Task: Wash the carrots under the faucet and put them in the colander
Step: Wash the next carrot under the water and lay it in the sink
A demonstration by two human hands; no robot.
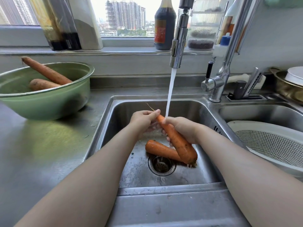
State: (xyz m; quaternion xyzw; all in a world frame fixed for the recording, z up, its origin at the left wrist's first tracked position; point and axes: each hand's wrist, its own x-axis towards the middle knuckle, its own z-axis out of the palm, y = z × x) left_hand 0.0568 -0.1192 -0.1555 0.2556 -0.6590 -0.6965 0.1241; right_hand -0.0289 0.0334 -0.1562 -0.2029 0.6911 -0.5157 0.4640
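Water runs from the faucet [178,38] onto a large carrot [178,141] held tilted over the sink [124,105]. My left hand [142,118] pinches its thin tip; my right hand [183,128] grips its middle. The thick end hangs low, over a second carrot [159,149] lying on the sink floor beside the drain [161,165]. Two unwashed carrots [47,72] rest in a green bowl [49,102] on the left counter. The white colander [272,141] sits in the right basin, nothing visible inside.
Sauce bottles [164,25] and jars line the windowsill behind the faucet. A knife holder [246,90] and a metal pot with a white lid [290,86] stand at the right. Steel counter [41,153] stretches left of the sink.
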